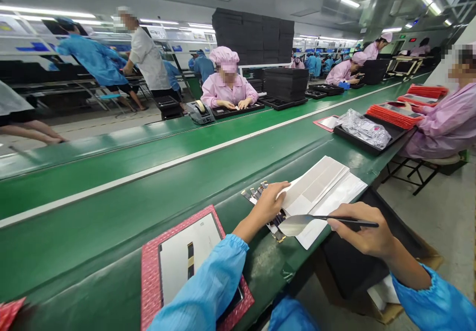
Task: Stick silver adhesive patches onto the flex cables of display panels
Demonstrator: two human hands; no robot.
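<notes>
The left hand lies flat with its fingers pressed down on a stack of white sheets at the near edge of the green conveyor table, pinning the stack and a small panel with dark flex strips that pokes out from under the palm. The right hand pinches black tweezers between thumb and fingers, and the tips grip a thin translucent film that hangs in the air just beside the left wrist, above the table edge.

The film is the weak point: it is held by one corner only, so it could curl, fold onto itself or catch on the blue sleeve close below. If the tweezer grip slackens, it would likely drop onto the table or off the edge towards the cardboard box by the knee. The tweezer tips are also near the panel's strips (these look delicate), and a slip of the right hand could scratch them. Should the left hand ease its pressure, the sheets could slide, since part of the stack overhangs the edge. The pink-framed tray under the left forearm could be nudged by the elbow
</notes>
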